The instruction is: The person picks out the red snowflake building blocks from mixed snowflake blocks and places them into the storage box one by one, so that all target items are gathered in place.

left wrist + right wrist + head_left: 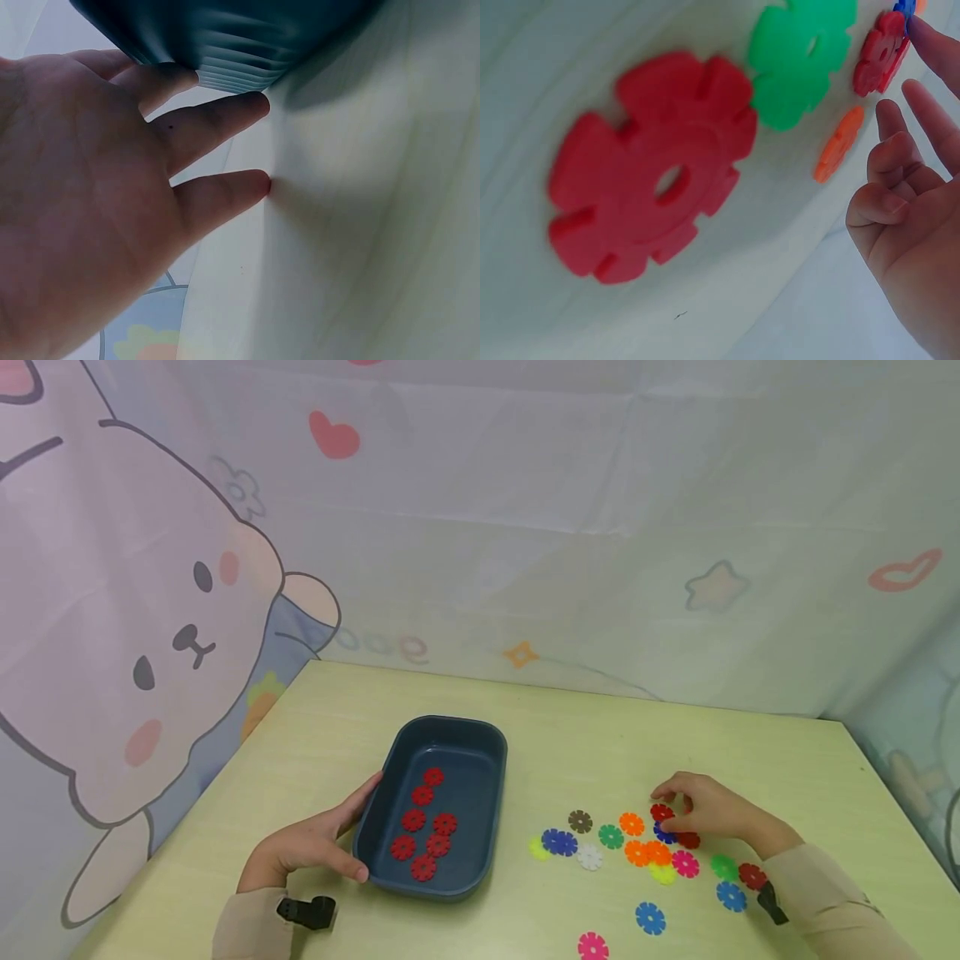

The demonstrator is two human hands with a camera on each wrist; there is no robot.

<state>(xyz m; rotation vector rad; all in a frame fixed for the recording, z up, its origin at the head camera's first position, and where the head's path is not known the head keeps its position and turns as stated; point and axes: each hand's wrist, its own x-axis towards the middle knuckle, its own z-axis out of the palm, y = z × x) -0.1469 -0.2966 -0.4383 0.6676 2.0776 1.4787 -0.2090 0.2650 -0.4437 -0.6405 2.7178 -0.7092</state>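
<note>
A dark blue tray (pixel 463 860) holds several red notched discs (pixel 413 820) lying flat. My left hand (pixel 318 843) rests against the outside of its left wall, thumb by the near corner, fingers along the side. From the left wrist, the left hand (pixel 90 195) shows spread, fairly straight fingers under the tray's ribbed wall (pixel 240 45). On the right, my right hand (pixel 712 812) reaches into the spread of discs. Its thumb touches a blue disc (pixel 664 833), while the index finger reaches past a red disc (pixel 662 812). Another red disc (pixel 689 841) lies partly under the hand.
Loose discs lie across the table's right half, including an orange disc (pixel 632 824), a white disc (pixel 590 857), a green disc (pixel 611 837) and a pink disc (pixel 593 946). Near my right wrist lies a red disc (pixel 752 876). A printed cloth (pixel 480 568) hangs behind the table.
</note>
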